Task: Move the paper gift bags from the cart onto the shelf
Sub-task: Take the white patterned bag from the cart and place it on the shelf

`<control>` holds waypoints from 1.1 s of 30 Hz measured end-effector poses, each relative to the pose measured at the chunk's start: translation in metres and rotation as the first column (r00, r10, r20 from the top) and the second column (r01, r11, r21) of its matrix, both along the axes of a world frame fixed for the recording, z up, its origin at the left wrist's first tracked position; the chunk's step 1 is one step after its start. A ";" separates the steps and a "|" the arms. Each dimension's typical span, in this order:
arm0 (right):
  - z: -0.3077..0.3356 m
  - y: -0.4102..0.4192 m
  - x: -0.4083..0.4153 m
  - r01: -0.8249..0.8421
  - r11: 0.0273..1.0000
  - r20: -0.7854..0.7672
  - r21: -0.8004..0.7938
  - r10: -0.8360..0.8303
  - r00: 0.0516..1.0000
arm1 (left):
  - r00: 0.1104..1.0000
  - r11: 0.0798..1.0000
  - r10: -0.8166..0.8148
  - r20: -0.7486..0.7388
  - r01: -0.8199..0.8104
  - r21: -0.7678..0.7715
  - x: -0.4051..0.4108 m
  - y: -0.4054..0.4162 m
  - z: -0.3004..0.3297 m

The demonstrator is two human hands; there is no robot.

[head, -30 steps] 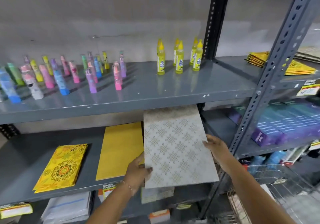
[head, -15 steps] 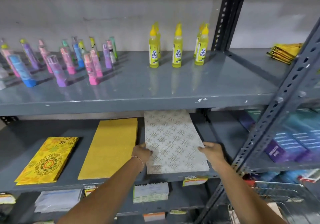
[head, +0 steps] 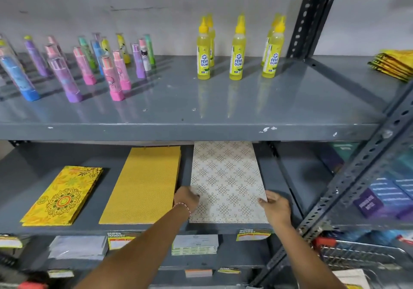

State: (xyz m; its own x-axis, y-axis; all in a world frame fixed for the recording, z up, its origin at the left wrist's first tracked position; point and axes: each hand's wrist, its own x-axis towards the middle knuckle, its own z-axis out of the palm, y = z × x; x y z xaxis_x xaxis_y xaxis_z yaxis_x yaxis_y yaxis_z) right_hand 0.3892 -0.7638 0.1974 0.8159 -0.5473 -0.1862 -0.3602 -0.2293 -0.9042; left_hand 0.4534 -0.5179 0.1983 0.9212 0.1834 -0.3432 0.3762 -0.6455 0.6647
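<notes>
**White patterned bag flat on the middle shelf, both hands on it**

So the white patterned gift bag (head: 228,181) lies flat on the grey middle shelf (head: 288,190), its far end tucked under the upper shelf (head: 178,130). Its near edge sits right at the shelf lip, above a supermarket price tag (head: 253,234).

The left hand (head: 186,200) is on the bag's left edge, fingers curled down onto the paper. The right hand (head: 276,208) holds the right edge near the front corner, fingers bent around it, thumb side on top. Whether either one is really pinching or just pressing, I can't tell. There's a thin bracelet (head: 184,207) on the left wrist.

Just beside the white bag, on its left, lies a plain mustard-yellow bag (head: 143,183), with a narrow gap between them. Further left, well apart, is a yellow mandala-print bag (head: 62,196), angled a bit.

The upper shelf has yellow Fevi Gum bottles (head: 237,51) standing upright and a bunch of pastel tubes (head: 89,65) on the left. The wire cart (head: 357,257) shows at bottom right, with something pale in it that's too blurry to call.
</notes>
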 end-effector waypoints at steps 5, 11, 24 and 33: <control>-0.007 -0.006 -0.002 0.006 1.000 -0.015 -0.001 -0.006 1.000 | 1.000 1.000 0.001 0.007 -0.001 0.021 0.000 -0.002 -0.010; -0.013 -0.011 -0.002 -0.003 1.000 -0.039 -0.018 0.002 0.999 | 0.999 0.999 -0.031 0.004 0.031 0.020 0.000 -0.001 -0.012; -0.012 -0.012 0.004 -0.016 0.998 -0.041 -0.056 0.013 0.999 | 0.998 0.998 -0.034 -0.052 0.037 0.057 0.002 -0.002 -0.010; 0.004 0.001 -0.010 -0.027 0.976 -0.017 -0.218 0.024 1.000 | 0.999 1.000 0.002 -0.044 -0.003 -0.016 -0.006 -0.004 -0.008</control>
State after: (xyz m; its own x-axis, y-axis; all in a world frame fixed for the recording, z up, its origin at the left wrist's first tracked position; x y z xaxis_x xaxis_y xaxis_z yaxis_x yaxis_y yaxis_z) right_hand 0.3793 -0.7628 0.2018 0.8282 -0.5551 -0.0766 -0.3643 -0.4294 -0.8264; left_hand 0.4479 -0.5220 0.1904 0.9048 0.1797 -0.3859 0.4065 -0.6340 0.6579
